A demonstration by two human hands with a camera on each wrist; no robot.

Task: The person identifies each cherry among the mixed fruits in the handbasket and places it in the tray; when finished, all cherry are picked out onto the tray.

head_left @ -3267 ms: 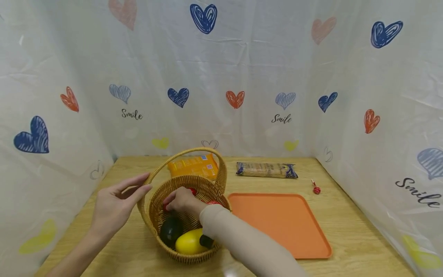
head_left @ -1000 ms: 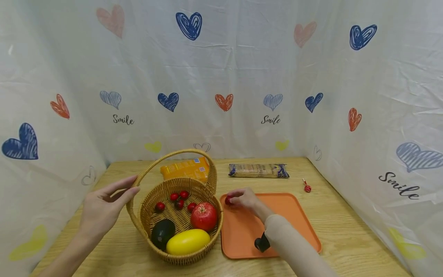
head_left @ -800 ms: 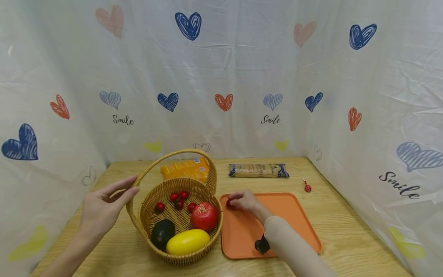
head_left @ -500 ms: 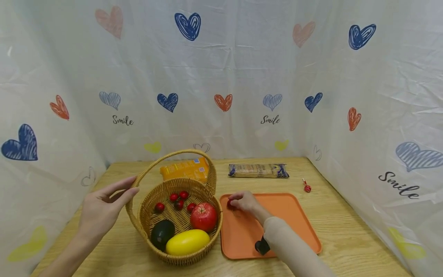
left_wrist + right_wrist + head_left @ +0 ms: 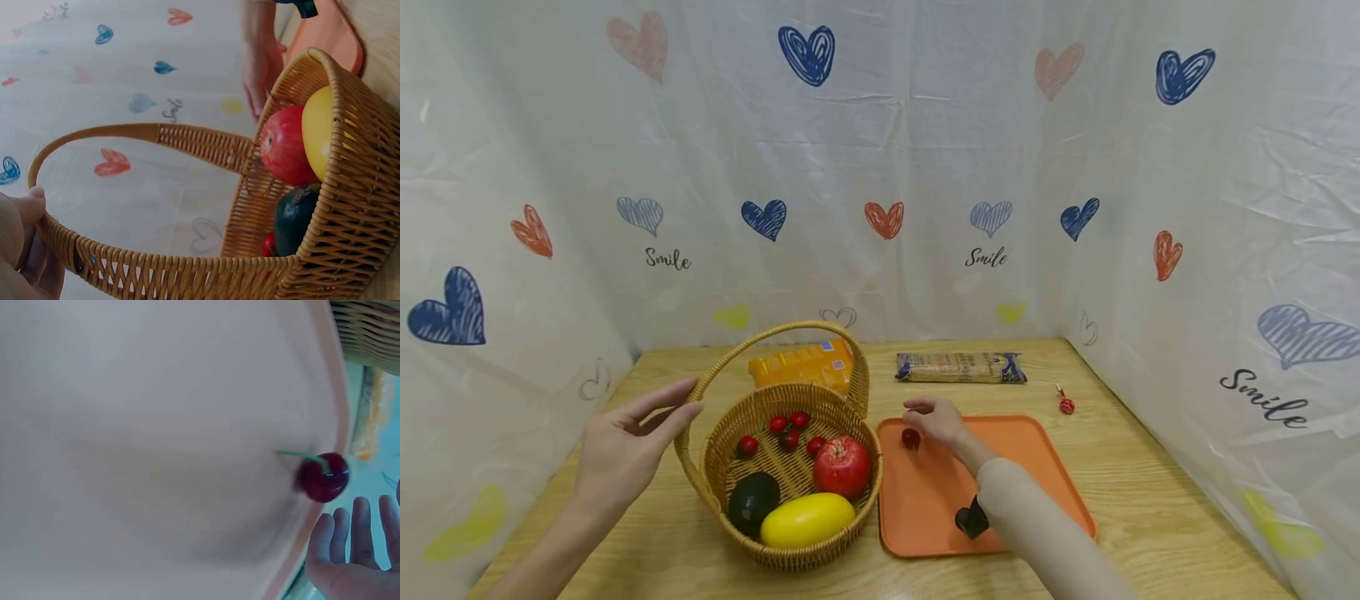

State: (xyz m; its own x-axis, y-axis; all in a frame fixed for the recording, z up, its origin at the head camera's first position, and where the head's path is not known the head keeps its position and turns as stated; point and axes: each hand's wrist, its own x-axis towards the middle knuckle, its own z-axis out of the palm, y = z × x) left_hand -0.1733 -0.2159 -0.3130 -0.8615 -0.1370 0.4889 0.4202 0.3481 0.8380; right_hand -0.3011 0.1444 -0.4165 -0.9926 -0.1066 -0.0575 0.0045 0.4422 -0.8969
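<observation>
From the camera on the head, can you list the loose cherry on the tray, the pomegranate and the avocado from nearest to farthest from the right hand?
1. Cherry: on the tray, just left of the right hand.
2. Pomegranate: right side of the basket.
3. Avocado: near left part of the basket.

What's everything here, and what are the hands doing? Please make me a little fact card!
left hand: holding the wicker basket by its handle
right hand: holding nothing, close to the cherry
in the basket: pomegranate, avocado, yellow oval fruit (maybe a mango), five small red fruits
on the orange tray: one cherry with a green stem, near the far left corner
behind the basket: orange packet
behind the tray: pack of noodles
far right: red lollipop
</observation>
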